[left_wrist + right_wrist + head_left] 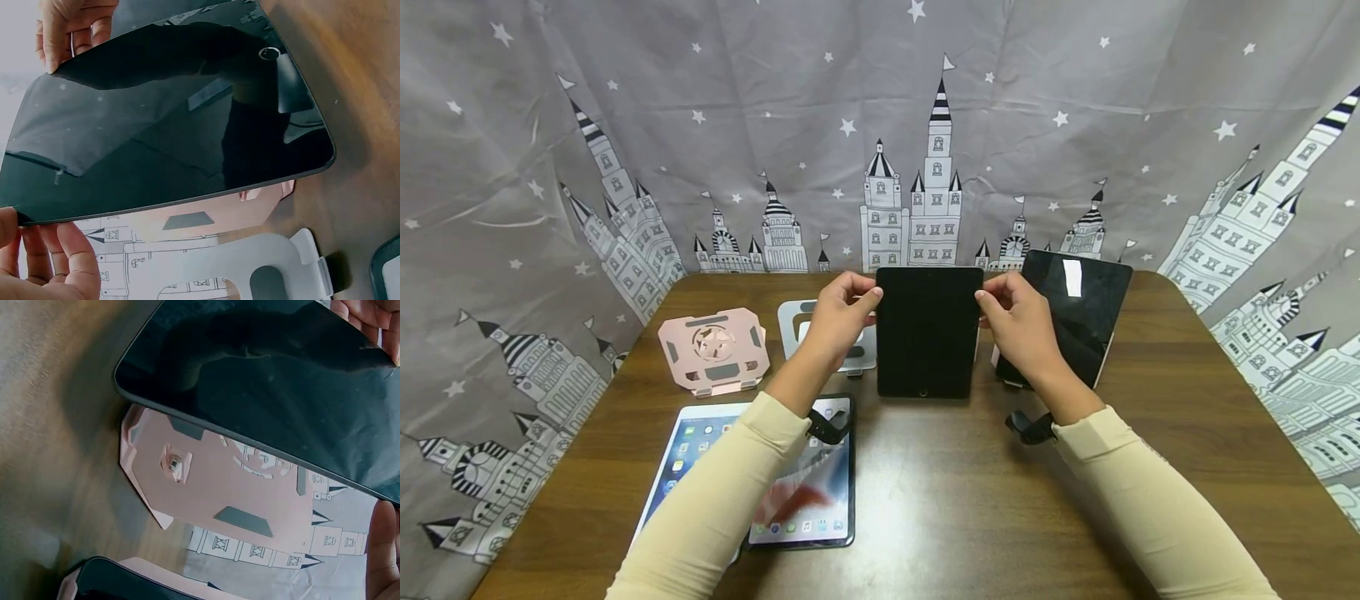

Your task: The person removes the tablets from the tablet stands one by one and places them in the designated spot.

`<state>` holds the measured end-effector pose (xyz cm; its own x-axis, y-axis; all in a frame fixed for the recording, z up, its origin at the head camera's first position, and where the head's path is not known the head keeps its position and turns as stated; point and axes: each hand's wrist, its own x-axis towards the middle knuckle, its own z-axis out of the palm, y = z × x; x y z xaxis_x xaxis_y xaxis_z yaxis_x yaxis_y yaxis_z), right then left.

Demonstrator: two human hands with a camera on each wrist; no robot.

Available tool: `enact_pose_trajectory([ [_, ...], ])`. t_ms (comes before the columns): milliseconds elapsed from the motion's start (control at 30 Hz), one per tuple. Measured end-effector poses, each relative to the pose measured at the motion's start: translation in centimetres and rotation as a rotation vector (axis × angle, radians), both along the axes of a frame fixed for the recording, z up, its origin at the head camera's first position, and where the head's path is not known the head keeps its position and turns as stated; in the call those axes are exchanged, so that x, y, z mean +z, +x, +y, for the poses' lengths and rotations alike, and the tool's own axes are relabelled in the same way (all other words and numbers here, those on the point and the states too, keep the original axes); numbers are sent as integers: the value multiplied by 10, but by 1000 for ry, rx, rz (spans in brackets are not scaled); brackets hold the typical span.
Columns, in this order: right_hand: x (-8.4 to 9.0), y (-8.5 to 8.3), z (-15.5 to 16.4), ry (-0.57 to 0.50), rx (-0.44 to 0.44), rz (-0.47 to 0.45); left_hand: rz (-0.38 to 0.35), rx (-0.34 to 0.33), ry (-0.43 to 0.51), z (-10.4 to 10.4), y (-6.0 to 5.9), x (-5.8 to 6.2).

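Both hands hold a black-screened tablet (925,333) upright by its upper side edges. My left hand (841,321) pinches its left edge, thumb in front and fingers behind. My right hand (1021,323) pinches the opposite edge the same way. Behind the tablet stands a pink tablet stand (219,481) with grey pads, mostly hidden in the head view. In the right wrist view the tablet's lower end is apart from the stand's lower hooks.
Left of the hands are a silver stand (861,354) and another pink stand (713,350). Two lit tablets, one white-framed (692,442) and one black-framed (820,475), lie front left. Another dark tablet (1075,308) leans on a stand at right. A printed curtain (850,108) hangs behind the table.
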<state>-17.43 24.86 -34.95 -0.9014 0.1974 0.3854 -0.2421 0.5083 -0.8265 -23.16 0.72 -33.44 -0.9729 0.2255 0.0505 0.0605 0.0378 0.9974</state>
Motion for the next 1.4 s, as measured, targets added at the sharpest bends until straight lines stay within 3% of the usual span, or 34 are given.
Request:
enact_pose_trajectory([
  [500, -4, 16, -10, -33, 80, -101, -68, 2, -38, -16, 16, -11],
  [967, -12, 25, -15, -48, 101, -179, -150, -46, -22, -25, 26, -17],
  [1400, -22, 30, -23, -55, 129, -251, -209, -43, -13, -34, 32, -30],
])
